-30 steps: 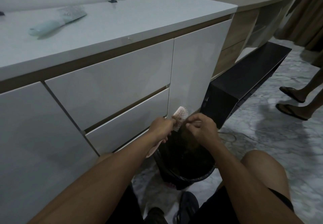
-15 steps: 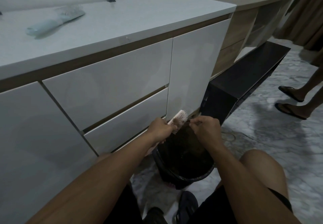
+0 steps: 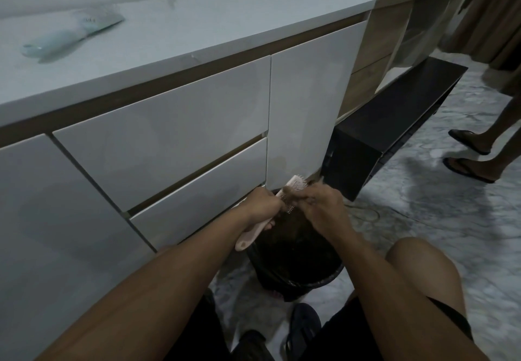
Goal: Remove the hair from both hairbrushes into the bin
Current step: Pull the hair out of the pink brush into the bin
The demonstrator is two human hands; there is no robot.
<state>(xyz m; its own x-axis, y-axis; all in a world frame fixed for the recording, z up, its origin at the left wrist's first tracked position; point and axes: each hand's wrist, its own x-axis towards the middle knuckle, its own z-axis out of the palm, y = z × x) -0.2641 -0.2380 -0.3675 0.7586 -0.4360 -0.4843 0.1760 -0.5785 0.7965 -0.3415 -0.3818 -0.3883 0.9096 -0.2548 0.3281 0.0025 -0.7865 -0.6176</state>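
Grip, left: left hand [image 3: 263, 204] is closed round the neck of the pink hairbrush [image 3: 293, 188], with the handle sticking out below the fist and the bristled head angled up and to the right.
Grip, right: right hand [image 3: 321, 205] is pinched onto a dark tuft of hair [image 3: 289, 193] at the bristles; motion blur hides how much of it the fingertips have.
Where the work is: both hands meet directly over the black bin [image 3: 324, 279], which stands on the marble floor [image 3: 437, 219] against the white cabinet.
Second brush: a pale blue hairbrush [image 3: 70, 35] lies on the desk [image 3: 225, 30], well apart from the hands and up to the left.
Stage: my judgement is that the pink brush is mid-clean and the blue one has not yet been handled.
Risk, stray hair: a loosened clump is light, so if the pinch lets go while the hand drifts past the rim, it could land on the floor or the person's leg rather than in the bin.
Risk, tearing: a sharp pull may snap the tuft and leave strands wound round the bristle bases.
Risk, brush slip: a hard tug against a one-handed hold could twist the brush loose and drop it into the bin.
Bystander: another person's sandalled feet [image 3: 468, 154] stand on the floor to the right, clear of the bin.
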